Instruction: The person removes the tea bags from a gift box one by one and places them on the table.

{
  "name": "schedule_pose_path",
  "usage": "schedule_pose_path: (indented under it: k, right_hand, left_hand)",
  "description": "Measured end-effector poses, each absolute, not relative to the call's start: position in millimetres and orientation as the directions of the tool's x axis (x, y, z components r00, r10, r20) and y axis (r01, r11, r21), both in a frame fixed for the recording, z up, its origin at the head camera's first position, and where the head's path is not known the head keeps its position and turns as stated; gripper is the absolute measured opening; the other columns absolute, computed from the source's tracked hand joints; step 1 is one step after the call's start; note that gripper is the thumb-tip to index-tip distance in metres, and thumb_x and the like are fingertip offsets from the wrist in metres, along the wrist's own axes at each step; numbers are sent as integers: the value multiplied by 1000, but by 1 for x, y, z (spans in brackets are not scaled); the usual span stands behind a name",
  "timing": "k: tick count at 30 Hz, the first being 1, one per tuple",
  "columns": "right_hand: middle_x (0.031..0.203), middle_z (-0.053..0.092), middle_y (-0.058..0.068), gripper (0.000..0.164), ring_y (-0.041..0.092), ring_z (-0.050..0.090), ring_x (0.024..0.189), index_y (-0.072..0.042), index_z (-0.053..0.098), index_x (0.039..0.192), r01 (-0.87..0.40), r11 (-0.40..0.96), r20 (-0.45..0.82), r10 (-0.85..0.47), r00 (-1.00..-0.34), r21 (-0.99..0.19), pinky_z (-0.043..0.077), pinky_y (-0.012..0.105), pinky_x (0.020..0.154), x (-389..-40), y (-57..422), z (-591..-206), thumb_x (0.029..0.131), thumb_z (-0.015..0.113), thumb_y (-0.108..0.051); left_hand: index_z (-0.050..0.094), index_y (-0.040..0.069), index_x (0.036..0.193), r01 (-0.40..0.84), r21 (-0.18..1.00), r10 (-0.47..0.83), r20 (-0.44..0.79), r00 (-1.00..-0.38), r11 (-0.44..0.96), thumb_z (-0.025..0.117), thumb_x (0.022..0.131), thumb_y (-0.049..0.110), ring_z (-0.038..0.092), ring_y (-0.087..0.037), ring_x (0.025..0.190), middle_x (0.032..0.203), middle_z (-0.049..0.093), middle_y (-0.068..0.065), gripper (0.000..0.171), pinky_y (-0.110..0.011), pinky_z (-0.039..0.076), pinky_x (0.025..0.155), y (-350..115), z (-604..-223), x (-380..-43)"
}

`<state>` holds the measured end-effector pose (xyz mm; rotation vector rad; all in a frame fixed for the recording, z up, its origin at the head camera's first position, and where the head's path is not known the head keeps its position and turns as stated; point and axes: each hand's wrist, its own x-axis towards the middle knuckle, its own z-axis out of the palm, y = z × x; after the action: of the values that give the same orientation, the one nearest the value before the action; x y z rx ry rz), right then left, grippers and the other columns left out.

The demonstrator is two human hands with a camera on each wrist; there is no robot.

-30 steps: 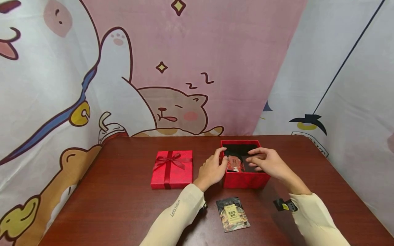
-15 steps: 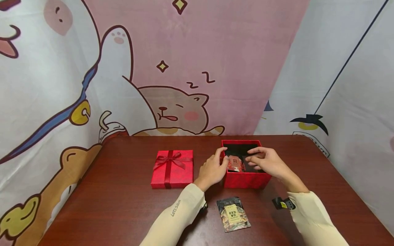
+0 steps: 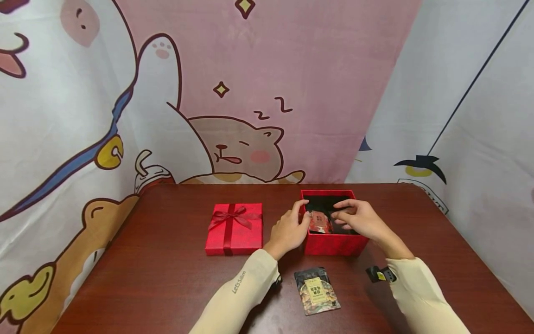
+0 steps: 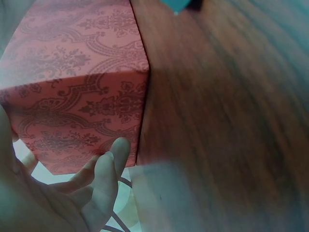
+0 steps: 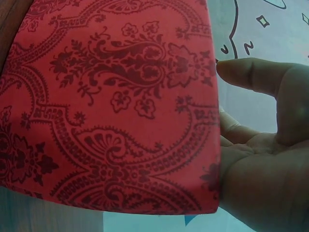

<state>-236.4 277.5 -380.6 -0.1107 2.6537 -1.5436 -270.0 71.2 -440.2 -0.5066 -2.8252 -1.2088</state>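
Note:
A red patterned gift box (image 3: 333,245) stands uncovered at the back right of the table, its inside black. My left hand (image 3: 288,232) grips its left side at the rim; in the left wrist view, some fingers (image 4: 104,169) lie along the outer wall. A red-labelled packet (image 3: 320,222) rests inside, next to my left thumb. Over the right half of the opening hovers my right hand (image 3: 362,220), fingers loosely bent, with nothing visible between them. In the right wrist view, its thumb (image 5: 251,73) shows past the box wall, which hides some fingertips.
Left of the box lies its red lid (image 3: 234,232) with a dark red ribbon bow. A black pouch (image 3: 318,292) with a yellow label lies flat on the brown table (image 3: 158,278) in front. Behind the table hangs a cartoon-print cloth (image 3: 333,93).
My right hand has shifted very slightly left over the box opening, and the right forearm with it. My left hand stays on the rim; box, lid and pouch keep their places.

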Motion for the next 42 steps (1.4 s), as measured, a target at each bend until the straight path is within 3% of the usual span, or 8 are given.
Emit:
schedule_pose_path:
  k: [13,42]
  right_hand:
    - [115,66,30,41,32,71,91,14,50,131,-16,460,-32,-97,-995,-888,57,42,79,-244,272,-385,98,57,-9]
    - [117,64,32,42,37,70,97,14,50,131,59,455,-99,-64,-993,-889,56,43,82,-263,268,-394,96,55,-9]
  left_hand:
    - [40,40,146,310,703,290,152,-945,640,41,102,47,64,-24,87,97,60,2,45,-45,49,69,71,-440,-270]
    - [40,43,145,304,697,284,149,-947,650,42,102,46,65,-27,90,103,62,-1,44,-49,49,72,72,-444,-273]
